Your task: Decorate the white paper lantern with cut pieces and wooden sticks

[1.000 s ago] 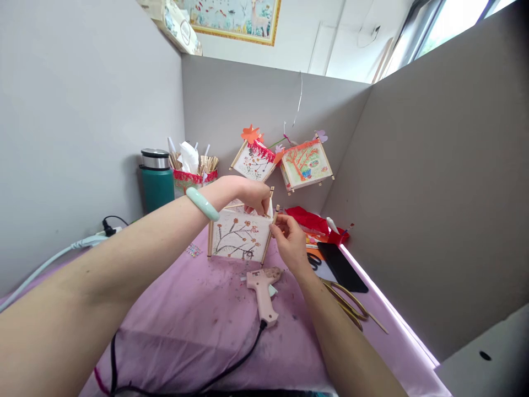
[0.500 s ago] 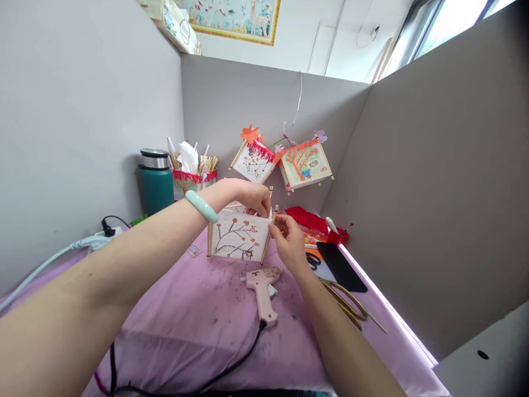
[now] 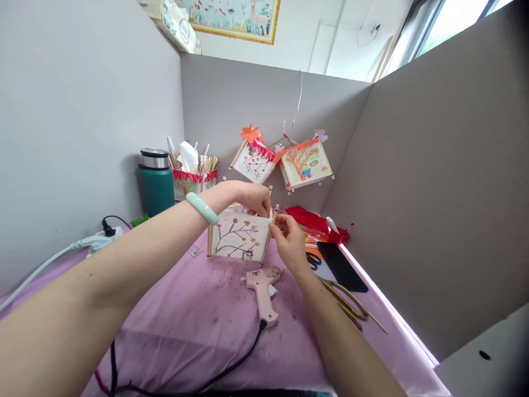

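Observation:
A paper lantern (image 3: 237,237) with wooden stick corners and a drawn branch with orange blossoms stands on the purple tablecloth. My left hand (image 3: 257,198), a pale green bangle (image 3: 201,208) on its wrist, reaches over the top; its fingers are closed at the inner side of the right-hand corner. From outside, my right hand (image 3: 288,238) pinches the same corner near its stick, thumb at the paper's edge. The left fingertips are partly hidden behind the paper. In front of the lantern lies a pink glue gun (image 3: 262,295) with a black cord.
Two decorated lanterns (image 3: 306,164) hang behind. A teal bottle (image 3: 156,184) and a fringed box of sticks (image 3: 194,179) stand back left, near a power strip (image 3: 103,240). Gold scissors (image 3: 345,300), a black slab (image 3: 342,266) and red paper (image 3: 308,219) lie right. Grey partitions (image 3: 268,99) enclose the table.
Both hands keep their hold on the lantern's corner. My left forearm and wrist have shifted very slightly; everything else looks the same.

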{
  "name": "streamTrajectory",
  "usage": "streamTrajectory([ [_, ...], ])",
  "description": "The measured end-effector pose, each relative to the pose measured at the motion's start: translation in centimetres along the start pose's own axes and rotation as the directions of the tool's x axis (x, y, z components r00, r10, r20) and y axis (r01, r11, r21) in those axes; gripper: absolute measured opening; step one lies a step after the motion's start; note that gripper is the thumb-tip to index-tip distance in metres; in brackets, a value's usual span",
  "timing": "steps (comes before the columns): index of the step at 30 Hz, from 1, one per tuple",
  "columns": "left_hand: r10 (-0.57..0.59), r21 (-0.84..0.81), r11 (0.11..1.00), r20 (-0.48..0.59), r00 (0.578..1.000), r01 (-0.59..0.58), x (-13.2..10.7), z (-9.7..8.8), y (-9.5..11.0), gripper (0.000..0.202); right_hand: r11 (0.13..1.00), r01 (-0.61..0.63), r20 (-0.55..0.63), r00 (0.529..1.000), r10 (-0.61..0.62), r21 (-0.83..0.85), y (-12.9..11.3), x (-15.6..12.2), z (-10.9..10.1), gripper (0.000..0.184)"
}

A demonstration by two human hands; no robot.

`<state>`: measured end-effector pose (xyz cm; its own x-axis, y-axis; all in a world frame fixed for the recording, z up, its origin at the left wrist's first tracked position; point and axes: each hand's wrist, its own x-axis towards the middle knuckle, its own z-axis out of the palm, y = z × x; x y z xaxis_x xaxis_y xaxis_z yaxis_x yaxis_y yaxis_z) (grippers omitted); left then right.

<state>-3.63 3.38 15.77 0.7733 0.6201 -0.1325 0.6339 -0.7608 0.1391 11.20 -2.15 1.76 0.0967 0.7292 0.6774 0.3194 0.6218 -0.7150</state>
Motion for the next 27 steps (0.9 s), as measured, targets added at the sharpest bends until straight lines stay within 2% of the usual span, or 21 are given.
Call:
streamTrajectory([
  [2,0.013,-0.019,1.000,-0.011,1.000,-0.013,-0.2,-0.3,-0.2,0.026,1.000,-0.002,0.001,1.000,0.002,0.008,0.0,0.0,-0.1,0.019],
  [4,0.007,-0.072,0.997,-0.072,0.997,-0.012,-0.7,-0.8,-0.6,0.029,1.000,0.000,0.006,1.000,0.000,0.012,0.0,-0.1,-0.2,0.020],
  [6,-0.056,-0.145,0.989,-0.196,0.979,0.028,-1.3,-1.5,-1.5,0.032,1.000,-0.003,0.014,1.000,0.003,0.013,-0.1,-0.2,-0.4,0.022],
  [7,-0.108,-0.173,0.983,-0.280,0.954,0.061,-1.7,-1.8,-2.0,0.032,1.000,-0.009,0.016,1.000,0.009,0.012,-0.1,-0.2,-0.4,0.023],
  [8,-0.169,-0.192,0.976,-0.375,0.912,0.102,-2.1,-2.0,-2.8,0.032,1.000,-0.017,0.017,1.000,0.017,0.008,-0.2,-0.2,-0.5,0.023],
  [9,-0.230,-0.203,0.968,-0.475,0.849,0.148,-2.5,-2.1,-3.6,0.032,1.000,-0.025,0.020,1.000,0.025,0.001,-0.2,-0.2,-0.5,0.023],
  [11,-0.338,-0.223,0.941,-0.662,0.669,0.254,-3.0,-1.8,-5.5,0.031,0.999,-0.034,0.030,0.999,0.035,-0.027,-0.2,-0.3,-0.6,0.023],
  [12,-0.384,-0.248,0.920,-0.721,0.577,0.302,-3.2,-1.4,-6.5,0.030,0.998,-0.035,0.040,0.999,0.037,-0.046,-0.2,-0.3,-0.7,0.023],
  [13,-0.446,-0.303,0.889,-0.747,0.493,0.344,-3.3,-0.8,-7.5,0.029,0.997,-0.034,0.051,0.998,0.038,-0.068,-0.2,-0.3,-0.7,0.022],
  [14,-0.517,-0.383,0.851,-0.735,0.438,0.360,-3.4,-0.1,-8.5,0.028,0.995,-0.032,0.061,0.997,0.037,-0.090,-0.2,-0.3,-0.8,0.021],
  [15,-0.600,-0.493,0.800,-0.689,0.407,0.344,-3.4,0.7,-9.3,0.025,0.993,-0.028,0.070,0.997,0.036,-0.115,-0.1,-0.4,-0.8,0.020],
  [16,-0.678,-0.613,0.733,-0.621,0.394,0.296,-3.3,1.5,-9.9,0.023,0.990,-0.022,0.080,0.996,0.033,-0.142,0.0,-0.4,-0.8,0.019],
  [18,-0.744,-0.751,0.631,-0.515,0.426,0.194,-3.1,3.1,-10.8,0.022,0.981,-0.005,0.102,0.995,0.025,-0.193,0.1,-0.5,-0.8,0.017],
  [20,-0.745,-0.789,0.599,-0.489,0.454,0.134,-2.8,4.3,-11.2,0.022,0.976,0.015,0.117,0.993,0.011,-0.217,0.2,-0.5,-0.8,0.016],
  [23,-0.731,-0.802,0.593,-0.498,0.467,0.072,-2.7,5.1,-11.3,0.025,0.977,0.041,0.115,0.993,-0.017,-0.208,0.3,-0.4,-0.8,0.015],
  [25,-0.733,-0.818,0.575,-0.511,0.448,0.008,-2.8,5.1,-11.4,0.029,0.977,0.047,0.079,0.996,-0.031,-0.209,0.5,-0.3,-0.9,0.015],
  [27,-0.751,-0.823,0.568,-0.530,0.395,-0.023,-3.1,5.0,-11.4,0.032,0.976,0.039,0.018,0.999,-0.036,-0.214,0.9,0.0,-1.1,0.018],
])
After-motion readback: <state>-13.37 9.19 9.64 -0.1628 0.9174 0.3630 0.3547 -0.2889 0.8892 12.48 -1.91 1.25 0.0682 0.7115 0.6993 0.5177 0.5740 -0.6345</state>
